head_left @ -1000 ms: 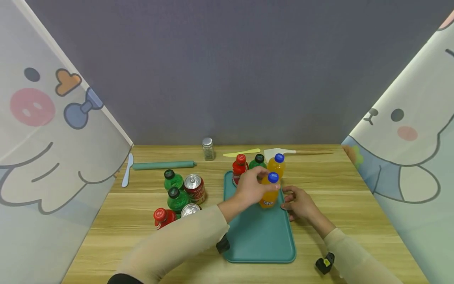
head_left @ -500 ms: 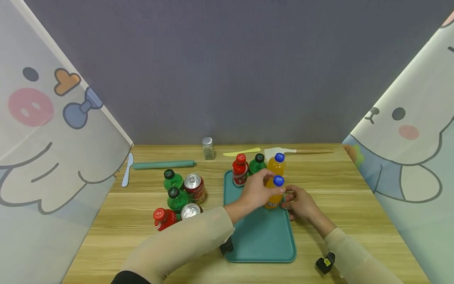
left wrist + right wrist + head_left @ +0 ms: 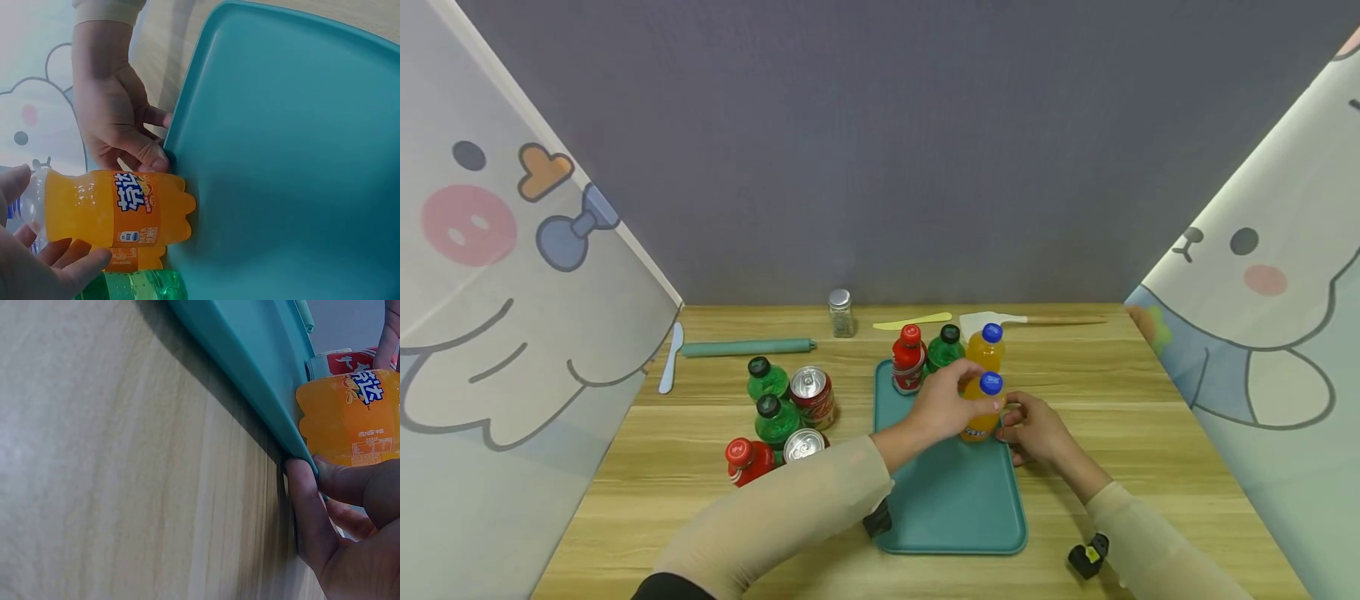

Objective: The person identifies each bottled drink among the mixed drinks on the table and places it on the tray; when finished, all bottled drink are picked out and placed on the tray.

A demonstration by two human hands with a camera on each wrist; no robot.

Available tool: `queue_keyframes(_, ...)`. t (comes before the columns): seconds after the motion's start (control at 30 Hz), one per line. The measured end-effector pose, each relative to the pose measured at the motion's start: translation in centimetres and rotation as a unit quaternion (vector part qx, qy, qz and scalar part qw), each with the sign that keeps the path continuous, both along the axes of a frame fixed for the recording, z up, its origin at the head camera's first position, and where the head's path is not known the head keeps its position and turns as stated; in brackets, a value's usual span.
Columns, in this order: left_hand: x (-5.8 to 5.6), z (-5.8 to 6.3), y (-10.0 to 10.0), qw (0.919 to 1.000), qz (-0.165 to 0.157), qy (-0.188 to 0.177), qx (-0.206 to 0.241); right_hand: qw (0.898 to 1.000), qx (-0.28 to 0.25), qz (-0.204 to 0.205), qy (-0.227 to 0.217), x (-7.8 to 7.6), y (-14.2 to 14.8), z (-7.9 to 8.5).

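Orange soda bottle (image 3: 103, 206), blue-capped and upright, stands over the right edge of a teal tray (image 3: 957, 500) on a wood-grain table (image 3: 1120, 375), gripped near its top by a person's left hand (image 3: 946, 407), fingers and thumb curled around it. Whether its base rests fully on the tray is hard to tell from here. Just beside it, the right hand (image 3: 1036, 427) pinches the tray's rim between thumb and fingers. A second orange bottle (image 3: 985, 352) stands directly behind the first, next to a black-capped green bottle (image 3: 945, 354) and a red-capped cola bottle (image 3: 909, 368), forming a row across the tray's far end. To the left, on bare table, two green bottles (image 3: 778, 427), two cans (image 3: 813, 402) and another red-capped bottle (image 3: 751, 463), partly hidden by the left sleeve (image 3: 775, 517), stand in a cluster. Along the back lie a teal rod (image 3: 748, 347), a yellow knife (image 3: 913, 322) and a spatula (image 3: 977, 322), with a glass shaker (image 3: 842, 315) upright among them; a pale blue knife (image 3: 672, 360) lies at far left. Grey partition (image 3: 895, 150) behind; cartoon animals decorate the side panels (image 3: 467, 358).
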State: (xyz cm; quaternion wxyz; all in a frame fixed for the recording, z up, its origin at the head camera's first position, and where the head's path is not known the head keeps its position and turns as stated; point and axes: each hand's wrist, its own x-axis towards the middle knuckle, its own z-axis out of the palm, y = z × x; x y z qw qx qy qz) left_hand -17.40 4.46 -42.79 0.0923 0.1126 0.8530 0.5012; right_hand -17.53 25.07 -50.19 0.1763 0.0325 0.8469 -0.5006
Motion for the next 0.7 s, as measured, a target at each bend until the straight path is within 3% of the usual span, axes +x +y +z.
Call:
queue_keyframes(0.37,0.5,0.5,-0.9,0.9993,-0.033,-0.02,0.0,1.0,0.003,0.0,0.003,-0.1,0.1,-0.1)
queue_keyframes(0.57,1.2,0.8,-1.9,0.9986,-0.042,-0.027,0.019,1.0,0.001,-0.001,0.005,-0.1,0.1,-0.1)
queue_keyframes(0.7,1.8,1.7,-2.9,0.9976,-0.047,-0.033,0.038,1.0,0.004,0.001,0.005,-0.1,0.0,-0.1)
